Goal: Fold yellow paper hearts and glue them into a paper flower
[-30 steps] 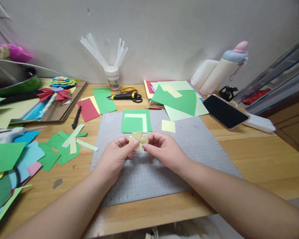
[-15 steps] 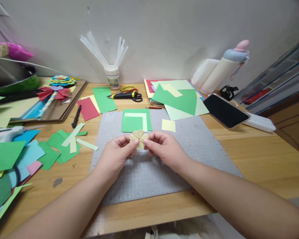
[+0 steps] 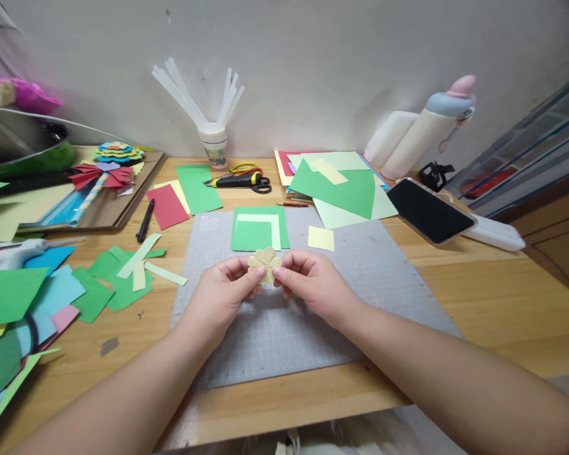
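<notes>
A small pale-yellow paper flower with creased, rounded petals is held up over the grey cutting mat. My left hand pinches its left side between thumb and fingers. On the opposite side, my right hand grips it the same way, both thumbs meeting near its lower middle. Just beyond the hands lies a green paper square with a pale L-shaped strip on it. A yellow paper square rests on the mat to the right.
Green scraps and a black pen lie left. Behind are scissors, a utility knife and a paper cup of white sticks. A phone and a bottle stand right; a glue gun sits far left.
The paper flower has turned or tilted very slightly between the fingers. Both hands stay in nearly the same place, and the things on the table have not moved.
</notes>
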A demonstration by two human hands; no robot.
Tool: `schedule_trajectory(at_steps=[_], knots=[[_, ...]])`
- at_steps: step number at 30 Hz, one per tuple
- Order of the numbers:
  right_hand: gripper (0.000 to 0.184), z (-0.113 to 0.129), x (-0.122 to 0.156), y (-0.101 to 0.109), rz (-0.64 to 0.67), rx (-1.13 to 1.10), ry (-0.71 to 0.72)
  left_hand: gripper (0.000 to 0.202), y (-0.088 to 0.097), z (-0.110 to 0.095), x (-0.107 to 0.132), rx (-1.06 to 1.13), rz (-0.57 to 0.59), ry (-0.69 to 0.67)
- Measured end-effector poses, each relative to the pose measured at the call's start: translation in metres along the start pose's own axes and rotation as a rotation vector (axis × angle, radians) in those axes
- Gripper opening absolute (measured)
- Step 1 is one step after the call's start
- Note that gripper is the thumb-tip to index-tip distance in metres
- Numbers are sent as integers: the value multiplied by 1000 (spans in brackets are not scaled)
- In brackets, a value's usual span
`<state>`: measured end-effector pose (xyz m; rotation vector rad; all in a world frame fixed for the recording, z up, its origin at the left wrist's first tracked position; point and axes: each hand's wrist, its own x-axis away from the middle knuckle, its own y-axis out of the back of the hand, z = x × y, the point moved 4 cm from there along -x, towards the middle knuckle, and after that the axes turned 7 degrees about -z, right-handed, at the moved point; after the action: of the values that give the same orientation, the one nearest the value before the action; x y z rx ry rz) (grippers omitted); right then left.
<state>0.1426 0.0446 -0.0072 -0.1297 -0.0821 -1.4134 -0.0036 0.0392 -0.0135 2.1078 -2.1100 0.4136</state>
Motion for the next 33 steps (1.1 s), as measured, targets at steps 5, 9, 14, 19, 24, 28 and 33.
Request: schedule_trajectory(at_steps=[5,9,14,19,24,28,33], knots=[[26,-4,1,-2,21,-21,-4,21,1,-3,1,-49,-11,-39],[25,-5,2,-4,51,-56,1,22,2,-2,1,-20,-14,-27],[23,-2,3,-4,18,-77,7,22,-1,-1,3,39,40,35],[23,-2,2,-3,19,-96,13,25,-3,0,3,74,50,48],[23,-5,-1,-2,11,-146,5,35,0,1,1,149,8,47],[22,-5,-1,0,-3,-123,-2,25,2,-1,-1,64,-29,-2],[26,-3,-1,1,-25,-98,15,25,3,0,-2,1,7,-19]])
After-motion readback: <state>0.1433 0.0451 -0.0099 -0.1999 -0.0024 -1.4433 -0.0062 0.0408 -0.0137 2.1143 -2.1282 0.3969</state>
